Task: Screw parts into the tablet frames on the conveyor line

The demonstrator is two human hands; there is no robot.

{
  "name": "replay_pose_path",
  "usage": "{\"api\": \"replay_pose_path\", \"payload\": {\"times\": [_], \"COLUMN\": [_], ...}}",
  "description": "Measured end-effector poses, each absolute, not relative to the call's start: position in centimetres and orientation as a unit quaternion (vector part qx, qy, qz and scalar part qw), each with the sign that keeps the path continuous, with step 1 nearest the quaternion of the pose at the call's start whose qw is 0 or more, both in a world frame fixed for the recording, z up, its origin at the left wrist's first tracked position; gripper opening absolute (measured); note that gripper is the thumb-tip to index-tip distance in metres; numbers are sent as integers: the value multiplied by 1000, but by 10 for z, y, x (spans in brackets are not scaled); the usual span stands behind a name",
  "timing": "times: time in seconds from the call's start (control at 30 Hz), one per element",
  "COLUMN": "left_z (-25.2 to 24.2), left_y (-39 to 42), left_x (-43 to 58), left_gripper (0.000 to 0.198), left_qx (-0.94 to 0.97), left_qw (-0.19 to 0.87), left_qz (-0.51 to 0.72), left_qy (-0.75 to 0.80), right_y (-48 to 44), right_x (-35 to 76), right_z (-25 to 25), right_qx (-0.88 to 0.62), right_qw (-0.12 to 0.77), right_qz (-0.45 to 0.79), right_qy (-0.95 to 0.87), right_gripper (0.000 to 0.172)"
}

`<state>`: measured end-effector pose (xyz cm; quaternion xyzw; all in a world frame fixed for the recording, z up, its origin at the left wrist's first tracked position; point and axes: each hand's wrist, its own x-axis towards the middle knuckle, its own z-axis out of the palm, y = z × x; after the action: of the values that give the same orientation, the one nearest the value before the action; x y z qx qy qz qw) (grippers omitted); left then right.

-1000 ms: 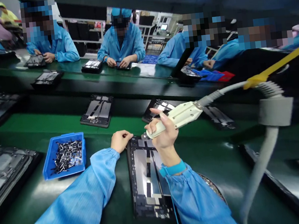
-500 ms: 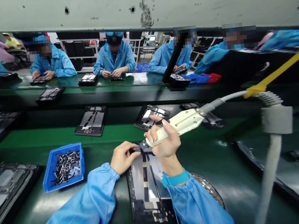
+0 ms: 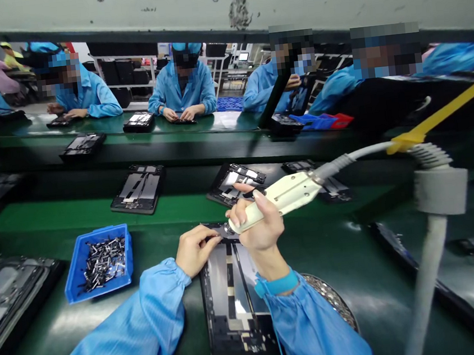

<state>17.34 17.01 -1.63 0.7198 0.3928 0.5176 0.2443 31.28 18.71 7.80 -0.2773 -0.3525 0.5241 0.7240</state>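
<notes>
An opened tablet (image 3: 219,284) lies flat in front of me, its grey plates, flat cables and circuit board exposed. At its top edge my left hand (image 3: 196,250) has thumb and fingers pinched together; whatever lies between them is too small to make out. My right hand (image 3: 262,225) is wrapped around a white electric screwdriver (image 3: 293,193), held at a slant with its tip down at the tablet's top edge, close to my left fingertips. The exact contact of the tip cannot be seen. A grey cable runs from the screwdriver's back end.
On the left stands a blue tray (image 3: 129,257) of small black and silver parts. A round dish (image 3: 353,319) of tiny metal pieces is partly behind my right forearm. Several opened tablets lie on the green belt (image 3: 75,208) ahead. A thick grey cable (image 3: 431,270) hangs at right. Co-workers sit opposite.
The screwdriver and right hand have shifted slightly left and down. My left hand keeps its pinch. Tablets on the belt sit a little further left. A co-worker opposite has raised a hand.
</notes>
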Motion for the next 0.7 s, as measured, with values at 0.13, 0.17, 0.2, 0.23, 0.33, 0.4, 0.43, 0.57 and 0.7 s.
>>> {"api": "replay_pose_path", "payload": {"times": [0.13, 0.17, 0.2, 0.23, 0.33, 0.4, 0.43, 0.57, 0.7], "left_z": [-16, -15, -15, -15, -15, -16, -17, -17, -15], "left_y": [169, 169, 169, 169, 169, 169, 169, 168, 167], "left_x": [173, 173, 173, 173, 172, 172, 172, 172, 172], "left_gripper": [30, 31, 32, 34, 35, 33, 32, 29, 28], "left_qx": [715, 714, 714, 714, 719, 725, 728, 737, 741], "left_qw": [259, 263, 265, 266, 260, 251, 247, 237, 231], "left_qz": [515, 514, 513, 512, 504, 496, 494, 489, 495], "left_qy": [396, 396, 397, 398, 402, 406, 407, 402, 391], "right_y": [187, 187, 186, 186, 186, 186, 186, 185, 184], "right_x": [313, 313, 313, 313, 313, 313, 313, 311, 311], "right_z": [77, 77, 77, 77, 78, 78, 79, 78, 78], "right_qx": [-276, -277, -277, -278, -278, -277, -276, -275, -276], "right_qw": [722, 722, 721, 720, 716, 716, 717, 717, 715], "right_qz": [519, 518, 517, 517, 514, 514, 515, 523, 522], "right_qy": [-365, -367, -368, -371, -381, -383, -380, -369, -373], "right_gripper": [37, 37, 37, 37, 37, 37, 37, 37, 37]}}
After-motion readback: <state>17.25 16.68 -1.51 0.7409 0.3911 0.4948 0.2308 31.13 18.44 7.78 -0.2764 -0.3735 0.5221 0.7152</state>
